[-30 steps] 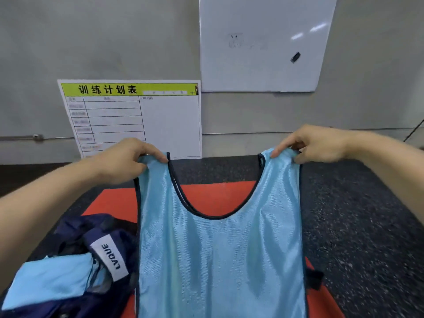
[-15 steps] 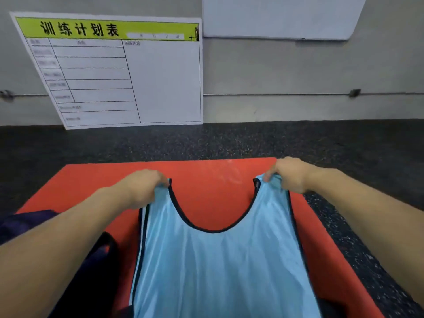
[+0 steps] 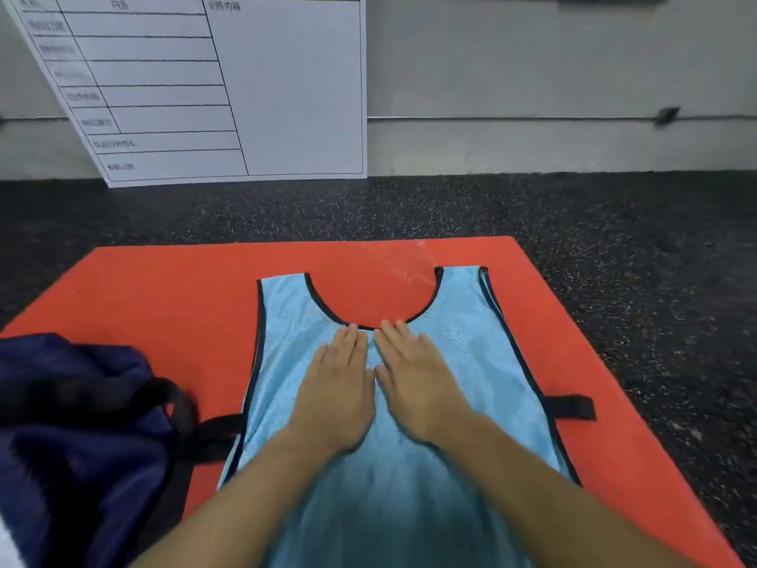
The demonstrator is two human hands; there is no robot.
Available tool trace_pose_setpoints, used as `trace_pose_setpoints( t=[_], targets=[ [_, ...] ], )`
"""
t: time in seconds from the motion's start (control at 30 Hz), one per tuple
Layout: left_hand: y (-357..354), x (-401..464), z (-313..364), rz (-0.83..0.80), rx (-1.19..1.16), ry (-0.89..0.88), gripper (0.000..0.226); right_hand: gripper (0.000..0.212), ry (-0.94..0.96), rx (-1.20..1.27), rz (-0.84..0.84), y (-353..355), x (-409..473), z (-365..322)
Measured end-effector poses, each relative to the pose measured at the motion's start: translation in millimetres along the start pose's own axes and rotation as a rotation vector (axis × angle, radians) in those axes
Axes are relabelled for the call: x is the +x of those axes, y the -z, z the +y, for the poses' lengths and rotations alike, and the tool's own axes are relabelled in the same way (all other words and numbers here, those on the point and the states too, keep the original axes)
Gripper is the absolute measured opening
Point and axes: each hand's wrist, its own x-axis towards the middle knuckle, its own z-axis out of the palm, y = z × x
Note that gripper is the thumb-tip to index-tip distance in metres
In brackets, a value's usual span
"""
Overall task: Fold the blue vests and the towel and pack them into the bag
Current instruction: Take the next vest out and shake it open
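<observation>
Clearly we were early in the folding of this piece. The blue vest [image 3: 458,362] lay spread flat on the orange mat [image 3: 164,289] in the centre of the frame, its scooped neckline toward the top and its lower hem running out of the bottom edge. Our left hand [image 3: 336,387] and right hand [image 3: 418,383] rested side by side on the chest of the vest, just below the neckline, thumbs nearly touching. The fingers [image 3: 348,342] of both were straight and laid flat on the fabric; they gripped nothing, only pressed on the cloth, and we judged this to be smoothing before the first fold.

At the lower left of the frame sat the dark blue bag [image 3: 82,424], resting partly on the mat, with a black strap [image 3: 213,428] touching the vest's left edge. A matching black strap [image 3: 569,407] showed at the right edge of the vest. We could not see into the bag from this angle, so we could not tell what it already held. No towel and no other vest showed in view.

As we judged it, this vest was laid out but not yet folded, and folding it and packing it were both left to do, along with the towel wherever it was. Behind the mat, at the upper left, a white chart board [image 3: 229,84] leaned against the wall above the dark speckled floor [image 3: 614,223].
</observation>
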Motion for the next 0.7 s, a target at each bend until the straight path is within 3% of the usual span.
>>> trace_pose_setpoints(
  t=[0.1,0.3,0.4,0.53,0.7],
  targets=[
    [-5.6,-10.6,-15.1,0.062,-0.037,0.099,0.084,0.089,-0.115,-0.039,-0.009,-4.3,-8.3,11.1],
    [4.2,-24.2,-63.8,-0.008,0.059,0.209,0.096,0.067,-0.38,-0.229,-0.036,24.0,-44.5,97.0],
    [15.9,-36.5,-31.7,0.036,0.0,0.205,0.087,0.076,-0.249,-0.139,0.017,23.7,-38.5,35.0],
    [-9.8,-76.6,23.9,0.112,0.014,-0.029,0.059,0.071,-0.053,-0.004,-0.008,-14.6,-71.9,-36.2],
    [-9.0,-110.7,-23.7,0.135,0.094,0.096,0.071,0.077,-0.306,-0.102,0.038,5.6,-122.1,31.9]
  ],
)
